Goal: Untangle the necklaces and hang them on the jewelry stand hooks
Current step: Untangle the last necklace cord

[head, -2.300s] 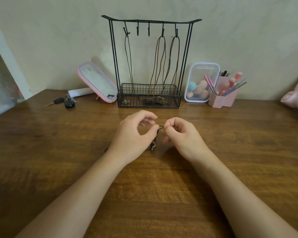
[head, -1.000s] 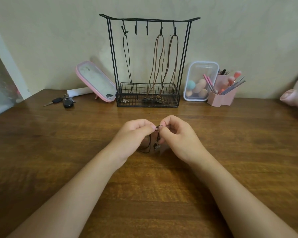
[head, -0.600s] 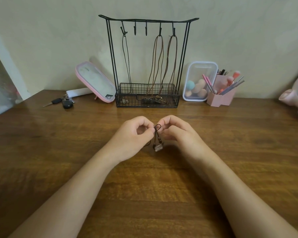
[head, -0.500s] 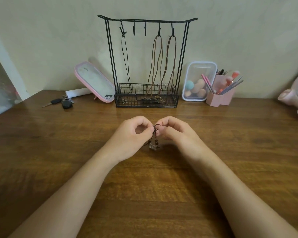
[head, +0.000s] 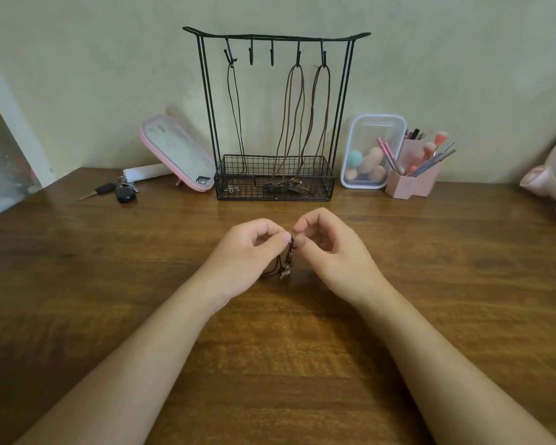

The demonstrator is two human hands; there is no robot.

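Dark cord of the tangled necklace (head: 288, 256) is now pinched tight between your left hand (head: 247, 252) and right hand (head: 329, 248), fingertips together above the counter (head: 463, 284), its small pendant dangling lower than a moment ago, so the knot seems to be loosening. Three necklaces hang on the jewelry stand (head: 275, 117), pendants pooled in its wire basket (head: 275, 178); two hooks stay free.

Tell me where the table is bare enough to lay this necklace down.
Bare wood lies between the stand and the hands, left of the left hand below the keys, and right of the right hand. The back edge is crowded: mirror, stand, sponge box, brush holder.
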